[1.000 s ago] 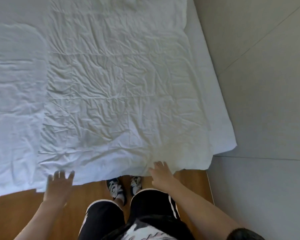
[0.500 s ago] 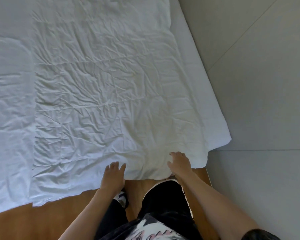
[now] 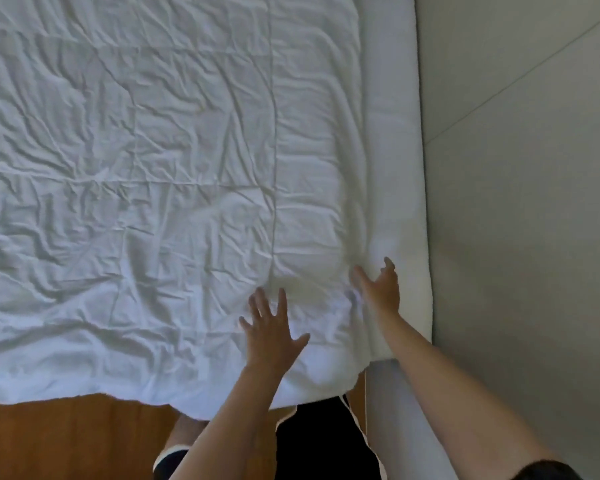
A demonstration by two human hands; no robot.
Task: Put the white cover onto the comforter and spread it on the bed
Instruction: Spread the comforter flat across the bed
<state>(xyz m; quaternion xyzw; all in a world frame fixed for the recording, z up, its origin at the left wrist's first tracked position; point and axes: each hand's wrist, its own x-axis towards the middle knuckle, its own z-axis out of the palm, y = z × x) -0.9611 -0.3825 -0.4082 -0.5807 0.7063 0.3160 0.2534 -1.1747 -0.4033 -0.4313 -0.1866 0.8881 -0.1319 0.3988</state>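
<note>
The white covered comforter (image 3: 160, 188) lies spread over the bed, wrinkled, with quilt lines showing through, and its near edge hangs over the bed's foot. My left hand (image 3: 271, 332) presses flat on it near the front right corner, fingers spread. My right hand (image 3: 378, 285) is open at the comforter's right edge, fingers straight, touching the fabric where it meets the bare white sheet strip (image 3: 392, 133). Neither hand grips anything.
A grey wall (image 3: 520, 202) runs close along the bed's right side. Wooden floor (image 3: 66, 441) shows below the bed's foot. My legs in black shorts (image 3: 319, 441) stand against the bed's front right corner.
Both hands have moved forward and to the right, from the comforter's hanging front edge onto its top near the right corner. The view has shifted closer to the bed.
</note>
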